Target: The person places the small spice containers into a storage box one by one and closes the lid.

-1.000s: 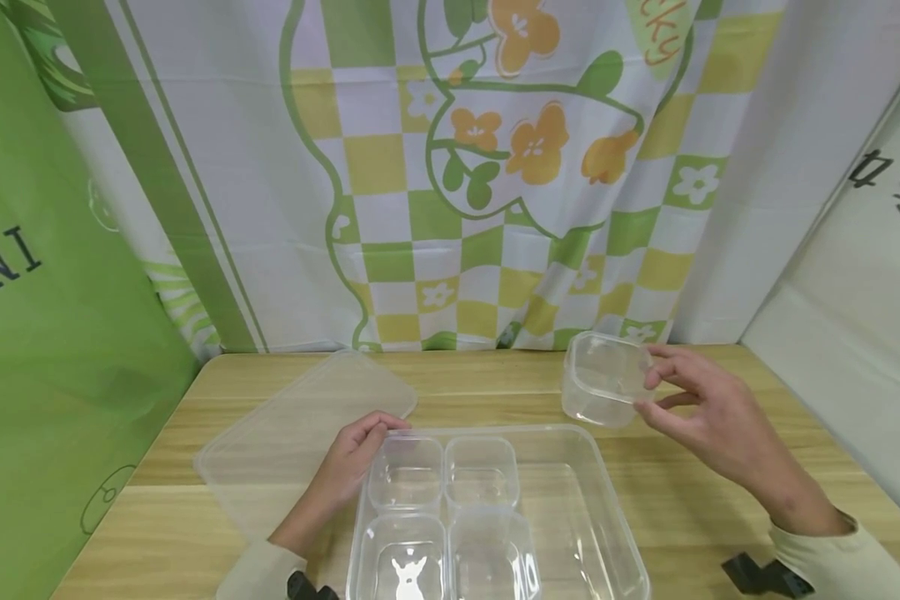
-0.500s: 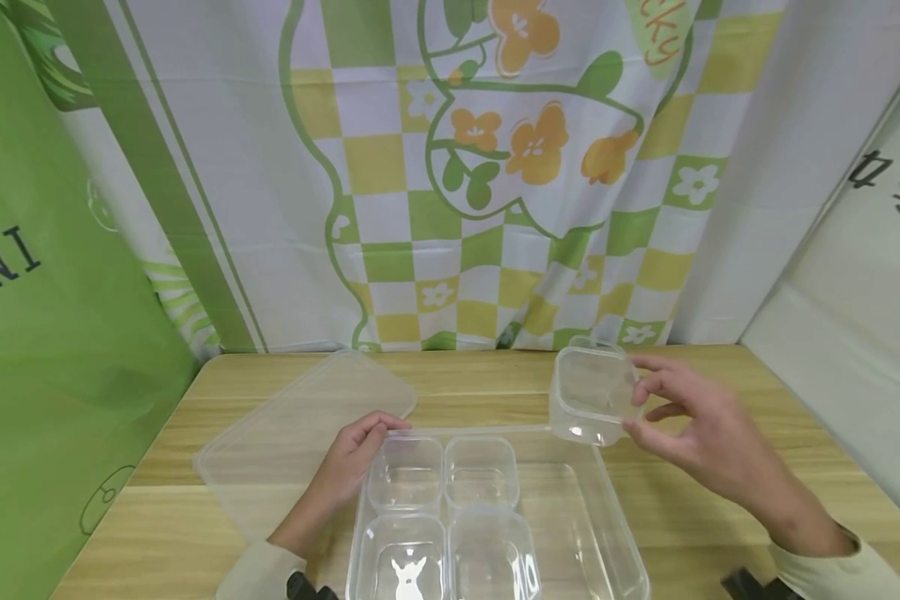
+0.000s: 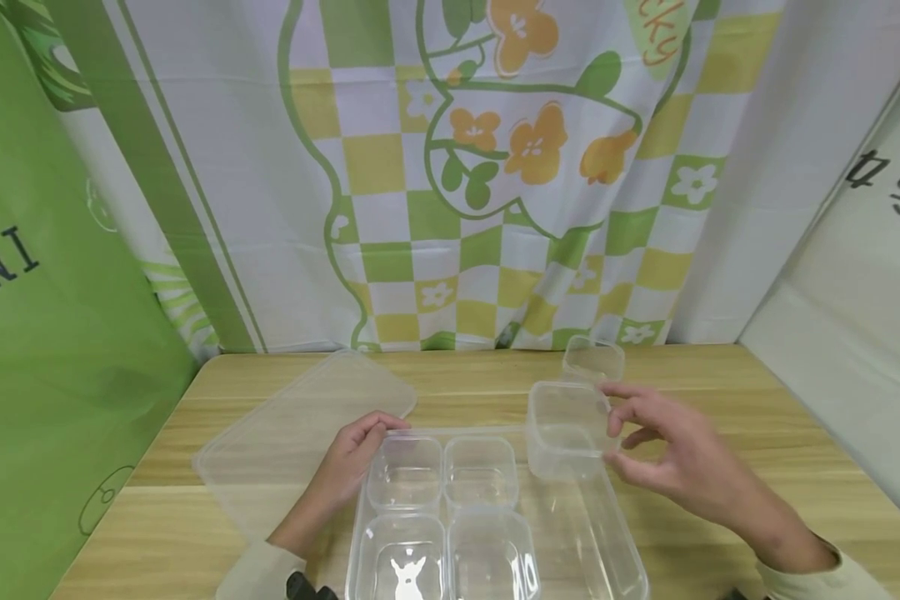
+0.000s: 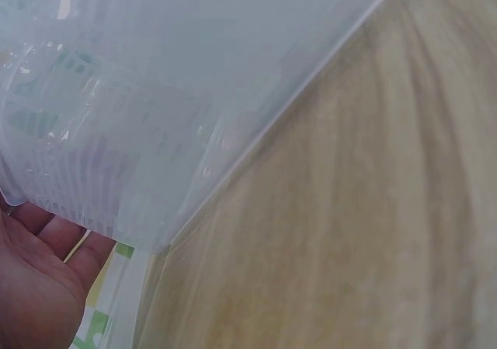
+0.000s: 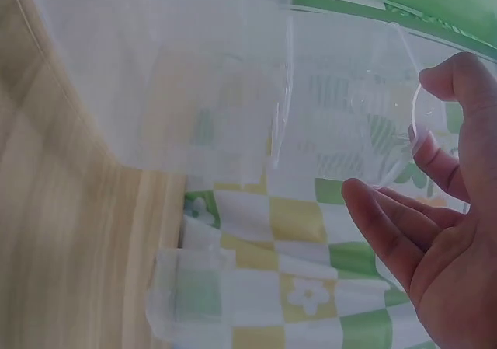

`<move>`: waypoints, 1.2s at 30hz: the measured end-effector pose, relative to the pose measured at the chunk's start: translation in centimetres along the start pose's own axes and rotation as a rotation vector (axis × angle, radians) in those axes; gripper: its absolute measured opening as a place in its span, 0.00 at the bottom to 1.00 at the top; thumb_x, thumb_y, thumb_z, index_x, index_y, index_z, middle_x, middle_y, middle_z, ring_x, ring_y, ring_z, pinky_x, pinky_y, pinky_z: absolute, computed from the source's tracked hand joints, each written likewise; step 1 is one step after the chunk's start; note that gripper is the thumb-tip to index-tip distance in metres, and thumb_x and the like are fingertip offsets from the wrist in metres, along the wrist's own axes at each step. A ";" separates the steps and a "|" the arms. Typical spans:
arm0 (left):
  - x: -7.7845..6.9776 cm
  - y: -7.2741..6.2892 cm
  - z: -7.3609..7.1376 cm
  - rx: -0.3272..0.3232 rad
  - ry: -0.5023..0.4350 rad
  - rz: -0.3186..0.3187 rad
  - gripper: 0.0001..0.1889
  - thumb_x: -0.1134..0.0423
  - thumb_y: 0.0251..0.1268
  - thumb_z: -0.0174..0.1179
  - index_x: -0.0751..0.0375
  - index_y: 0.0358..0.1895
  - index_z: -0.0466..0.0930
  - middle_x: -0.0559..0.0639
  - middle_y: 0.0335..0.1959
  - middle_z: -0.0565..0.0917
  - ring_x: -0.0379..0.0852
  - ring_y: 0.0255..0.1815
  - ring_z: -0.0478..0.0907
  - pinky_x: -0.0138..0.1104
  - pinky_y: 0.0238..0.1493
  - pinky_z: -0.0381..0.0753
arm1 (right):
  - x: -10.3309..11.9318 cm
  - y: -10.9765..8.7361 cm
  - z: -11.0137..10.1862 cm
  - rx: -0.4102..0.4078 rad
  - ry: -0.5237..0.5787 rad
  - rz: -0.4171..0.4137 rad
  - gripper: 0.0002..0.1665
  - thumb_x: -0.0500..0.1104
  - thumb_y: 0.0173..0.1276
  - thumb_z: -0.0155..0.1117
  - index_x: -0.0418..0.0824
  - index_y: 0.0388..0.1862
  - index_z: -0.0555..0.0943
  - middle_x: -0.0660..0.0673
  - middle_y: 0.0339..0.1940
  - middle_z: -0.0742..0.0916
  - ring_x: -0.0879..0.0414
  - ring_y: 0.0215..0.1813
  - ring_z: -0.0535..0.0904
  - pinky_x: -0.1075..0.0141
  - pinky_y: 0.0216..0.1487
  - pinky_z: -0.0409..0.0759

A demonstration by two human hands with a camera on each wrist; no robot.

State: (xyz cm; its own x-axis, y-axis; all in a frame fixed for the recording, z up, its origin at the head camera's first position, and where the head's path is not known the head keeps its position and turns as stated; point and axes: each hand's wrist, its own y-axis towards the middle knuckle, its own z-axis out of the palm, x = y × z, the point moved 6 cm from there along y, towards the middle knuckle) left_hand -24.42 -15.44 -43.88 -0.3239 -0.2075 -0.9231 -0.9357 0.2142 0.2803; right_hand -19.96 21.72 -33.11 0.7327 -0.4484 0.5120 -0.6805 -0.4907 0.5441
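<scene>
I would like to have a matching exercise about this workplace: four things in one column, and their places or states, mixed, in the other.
Things
1. Left hand
2. Right hand
3. Flat lid
4. Four small boxes

Places or states
A. pinches another small box by its right side
B. stand together inside the big box
C. rests at the far left corner of the big box
D. lies on the left part of the wooden table

Right pairs: 1-C, 2-A, 3-D, 4-B.

Four tubs (image 3: 405, 475) leftward in the box (image 3: 621, 542), one tub (image 3: 566, 429) over its back-right corner, another tub (image 3: 594, 358) behind, lid (image 3: 292, 442) at left.
</scene>
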 end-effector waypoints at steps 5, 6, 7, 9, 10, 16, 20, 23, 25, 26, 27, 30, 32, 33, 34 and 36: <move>0.0 0.0 0.0 0.005 0.008 -0.002 0.15 0.68 0.83 0.44 0.70 0.49 0.83 0.55 0.52 0.86 0.49 0.60 0.78 0.38 0.62 0.74 | 0.0 -0.3 0.8 0.014 0.015 0.008 0.29 0.25 0.50 0.78 0.52 0.39 0.76 0.37 0.65 0.82 0.46 0.56 0.84 0.63 0.38 0.87; 0.0 0.0 0.0 0.006 0.010 -0.002 0.15 0.68 0.83 0.44 0.70 0.49 0.83 0.55 0.52 0.86 0.49 0.60 0.78 0.38 0.62 0.74 | 0.0 -0.4 0.9 0.015 0.020 0.009 0.29 0.25 0.50 0.78 0.52 0.39 0.76 0.37 0.65 0.82 0.46 0.55 0.84 0.63 0.38 0.87; 0.0 0.0 0.0 0.006 0.010 -0.002 0.15 0.68 0.83 0.44 0.69 0.49 0.83 0.55 0.52 0.86 0.49 0.60 0.78 0.38 0.62 0.74 | 0.0 -0.4 1.1 0.016 0.025 0.010 0.29 0.25 0.50 0.78 0.52 0.39 0.76 0.38 0.65 0.82 0.46 0.55 0.84 0.63 0.38 0.87; 0.1 0.0 -0.1 0.006 0.012 -0.001 0.15 0.68 0.83 0.44 0.68 0.49 0.84 0.55 0.52 0.86 0.49 0.60 0.78 0.37 0.62 0.74 | -0.1 -0.6 1.4 0.017 0.032 0.005 0.28 0.26 0.51 0.78 0.52 0.39 0.76 0.37 0.65 0.82 0.46 0.55 0.84 0.63 0.38 0.87; 0.1 0.0 -0.1 0.007 0.012 0.001 0.16 0.68 0.83 0.44 0.68 0.49 0.84 0.55 0.52 0.86 0.50 0.60 0.78 0.38 0.62 0.74 | -0.1 -0.7 1.5 0.015 0.031 -0.006 0.28 0.26 0.50 0.79 0.52 0.39 0.76 0.37 0.64 0.82 0.46 0.55 0.84 0.63 0.38 0.87; 0.2 0.0 -0.1 0.013 0.018 0.008 0.16 0.67 0.84 0.44 0.67 0.49 0.84 0.55 0.52 0.86 0.51 0.59 0.78 0.37 0.60 0.75 | -0.3 -1.2 2.4 0.004 0.033 -0.045 0.27 0.27 0.48 0.79 0.50 0.39 0.77 0.34 0.63 0.82 0.46 0.57 0.83 0.63 0.38 0.87; 0.3 0.0 -0.1 0.012 0.018 0.004 0.16 0.67 0.84 0.44 0.66 0.49 0.84 0.54 0.52 0.86 0.52 0.59 0.78 0.37 0.60 0.75 | -0.5 -1.5 2.9 0.020 0.041 -0.040 0.25 0.28 0.50 0.79 0.49 0.38 0.77 0.34 0.63 0.82 0.42 0.58 0.82 0.63 0.39 0.87; 0.3 0.0 -0.1 0.012 0.014 0.002 0.16 0.67 0.84 0.44 0.66 0.49 0.84 0.54 0.52 0.86 0.53 0.59 0.78 0.37 0.60 0.75 | -0.7 -1.7 3.1 0.032 0.041 -0.016 0.23 0.28 0.52 0.78 0.48 0.38 0.77 0.34 0.65 0.81 0.39 0.60 0.81 0.63 0.41 0.87; 0.3 0.0 0.0 0.014 0.011 0.001 0.16 0.67 0.84 0.44 0.65 0.49 0.84 0.54 0.52 0.86 0.53 0.59 0.78 0.37 0.61 0.75 | -0.8 -1.8 3.1 0.039 0.037 0.001 0.23 0.28 0.53 0.78 0.48 0.38 0.77 0.35 0.65 0.81 0.38 0.61 0.80 0.63 0.42 0.87; 0.3 0.0 0.0 0.016 0.010 0.001 0.16 0.66 0.84 0.44 0.65 0.50 0.84 0.54 0.52 0.86 0.52 0.59 0.78 0.37 0.61 0.75 | -0.8 -1.8 3.1 0.040 0.032 0.004 0.23 0.28 0.53 0.78 0.48 0.38 0.77 0.35 0.65 0.81 0.38 0.61 0.80 0.62 0.42 0.87; 0.3 0.0 0.0 0.018 0.009 0.002 0.16 0.66 0.84 0.44 0.65 0.50 0.84 0.54 0.52 0.86 0.52 0.59 0.78 0.37 0.61 0.74 | -0.8 -1.8 3.1 0.040 0.028 0.007 0.23 0.28 0.53 0.78 0.48 0.38 0.76 0.35 0.65 0.81 0.38 0.61 0.80 0.62 0.43 0.87; 0.3 0.0 0.0 0.020 0.006 0.005 0.16 0.66 0.84 0.44 0.66 0.50 0.84 0.55 0.52 0.86 0.51 0.60 0.78 0.37 0.62 0.74 | -0.8 -1.9 3.1 0.041 0.014 -0.001 0.23 0.28 0.53 0.77 0.48 0.38 0.76 0.36 0.65 0.81 0.38 0.60 0.80 0.60 0.43 0.87; 0.3 0.0 0.0 0.021 0.002 0.008 0.16 0.66 0.84 0.43 0.66 0.50 0.84 0.55 0.52 0.86 0.51 0.60 0.78 0.36 0.61 0.74 | -0.7 -1.9 3.1 0.042 0.000 -0.009 0.23 0.28 0.53 0.78 0.48 0.38 0.76 0.36 0.65 0.81 0.40 0.58 0.82 0.60 0.44 0.87; 0.3 0.0 0.0 0.020 0.003 0.007 0.16 0.67 0.84 0.43 0.66 0.50 0.84 0.54 0.52 0.86 0.51 0.59 0.78 0.36 0.61 0.74 | -0.7 -1.9 3.2 0.038 -0.015 -0.020 0.23 0.29 0.52 0.79 0.49 0.38 0.76 0.36 0.65 0.81 0.42 0.56 0.83 0.59 0.44 0.87; 0.3 0.0 -0.1 0.019 0.003 0.006 0.16 0.67 0.84 0.43 0.65 0.49 0.84 0.55 0.52 0.86 0.51 0.59 0.78 0.36 0.61 0.74 | -0.7 -2.0 3.2 0.035 -0.027 -0.029 0.24 0.30 0.52 0.79 0.49 0.38 0.77 0.36 0.64 0.82 0.44 0.54 0.84 0.58 0.44 0.87; 0.3 0.0 -0.1 0.017 0.001 0.002 0.16 0.67 0.84 0.44 0.65 0.49 0.84 0.54 0.51 0.86 0.51 0.59 0.78 0.36 0.60 0.75 | -0.7 -2.0 3.3 0.028 -0.044 -0.040 0.24 0.31 0.52 0.80 0.51 0.39 0.77 0.37 0.64 0.82 0.47 0.51 0.86 0.57 0.44 0.87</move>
State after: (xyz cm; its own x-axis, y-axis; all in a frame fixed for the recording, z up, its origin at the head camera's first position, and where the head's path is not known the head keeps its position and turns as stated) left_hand -24.55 -15.58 -44.16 -0.3257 -0.2083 -0.9222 -0.9327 0.2304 0.2774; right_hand -19.07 20.59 -36.77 0.7593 -0.4604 0.4598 -0.6506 -0.5293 0.5445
